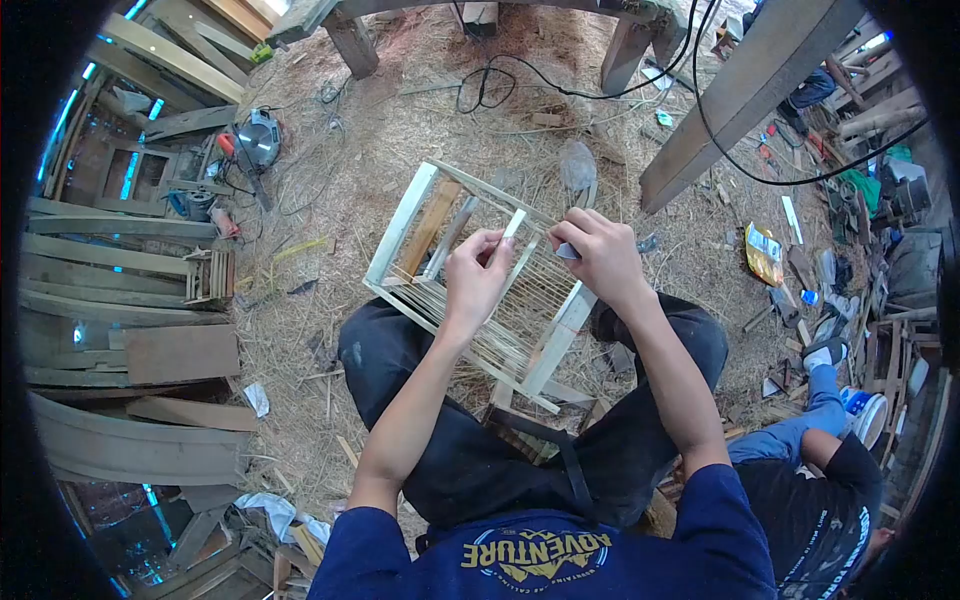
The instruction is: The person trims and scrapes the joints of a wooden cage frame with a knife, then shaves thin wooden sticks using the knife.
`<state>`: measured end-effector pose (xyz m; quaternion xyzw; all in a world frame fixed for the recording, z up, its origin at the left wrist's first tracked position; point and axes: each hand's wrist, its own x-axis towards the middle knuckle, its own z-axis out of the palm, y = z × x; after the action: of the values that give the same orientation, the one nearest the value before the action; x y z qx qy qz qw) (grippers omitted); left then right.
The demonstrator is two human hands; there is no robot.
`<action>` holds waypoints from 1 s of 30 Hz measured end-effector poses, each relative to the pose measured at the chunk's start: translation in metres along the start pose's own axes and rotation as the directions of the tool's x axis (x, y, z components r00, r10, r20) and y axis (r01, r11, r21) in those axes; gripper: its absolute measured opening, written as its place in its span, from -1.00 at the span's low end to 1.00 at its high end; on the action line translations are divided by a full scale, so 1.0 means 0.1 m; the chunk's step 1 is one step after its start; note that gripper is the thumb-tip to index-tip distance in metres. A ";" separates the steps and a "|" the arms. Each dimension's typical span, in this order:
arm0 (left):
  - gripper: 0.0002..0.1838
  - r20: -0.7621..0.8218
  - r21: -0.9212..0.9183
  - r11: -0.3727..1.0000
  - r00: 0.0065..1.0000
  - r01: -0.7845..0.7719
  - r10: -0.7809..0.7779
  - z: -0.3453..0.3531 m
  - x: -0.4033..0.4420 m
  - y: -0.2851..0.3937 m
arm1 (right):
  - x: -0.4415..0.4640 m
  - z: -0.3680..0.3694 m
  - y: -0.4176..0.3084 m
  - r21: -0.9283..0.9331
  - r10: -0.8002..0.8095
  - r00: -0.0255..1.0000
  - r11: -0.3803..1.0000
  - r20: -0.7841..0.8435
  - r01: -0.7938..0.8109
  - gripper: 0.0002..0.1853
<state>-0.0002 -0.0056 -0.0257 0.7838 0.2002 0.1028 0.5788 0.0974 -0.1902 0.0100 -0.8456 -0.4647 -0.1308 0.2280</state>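
A light wooden frame point(402, 225) with rows of thin slats, like a small cage, rests tilted across my lap. Above it my left hand point(477, 275) is closed, pinching a short pale wood strip point(514, 224) that sticks up past the fingertips. My right hand point(602, 256) is closed too, over the frame's right side. A small flat grey-white piece point(567, 251) shows at its fingers; its kind is hard to make out, and the curled fingers hide most of it.
A circular saw point(257, 140) lies on the straw-covered floor at left. Planks point(120, 250) line the left wall. A thick wooden post point(740, 100) and a black cable point(800, 182) cross the upper right. Another person point(810, 490) sits close by on the right.
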 end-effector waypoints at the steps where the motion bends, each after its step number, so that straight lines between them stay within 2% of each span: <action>1: -0.79 0.002 0.003 1.000 1.000 0.006 -0.006 0.00 0.00 0.01 | 0.00 0.00 0.00 -0.005 0.007 1.000 1.000 0.000 -0.007 -0.76; 5: -0.79 0.009 -0.034 0.999 0.999 0.036 -0.036 0.01 -0.01 0.09 | 0.02 0.03 0.01 0.022 0.024 0.997 1.000 -0.078 -0.023 -0.81; 11: -0.82 0.002 0.002 1.000 1.000 0.018 -0.018 0.00 -0.02 0.09 | 0.01 0.01 -0.03 -0.010 0.029 1.000 1.000 -0.008 -0.029 -0.80; 20: -0.59 0.014 0.088 0.996 1.000 -0.022 0.021 0.00 -0.04 0.12 | -0.02 0.03 0.00 -0.017 0.014 1.000 1.000 0.020 -0.014 -0.78; 23: -0.59 0.033 0.062 0.998 0.999 0.020 -0.022 0.00 -0.04 0.14 | -0.04 0.07 0.03 0.044 0.009 0.999 0.999 -0.037 -0.007 -0.78; 30: -0.60 0.055 0.055 0.998 0.997 0.042 -0.045 0.02 -0.08 0.24 | -0.03 0.07 -0.03 0.009 0.039 0.999 0.999 -0.022 -0.039 -0.79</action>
<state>-0.0018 -0.0164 -0.0031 0.7972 0.2035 0.0625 0.5649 0.0936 -0.1879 0.0037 -0.8520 -0.4460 -0.1339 0.2395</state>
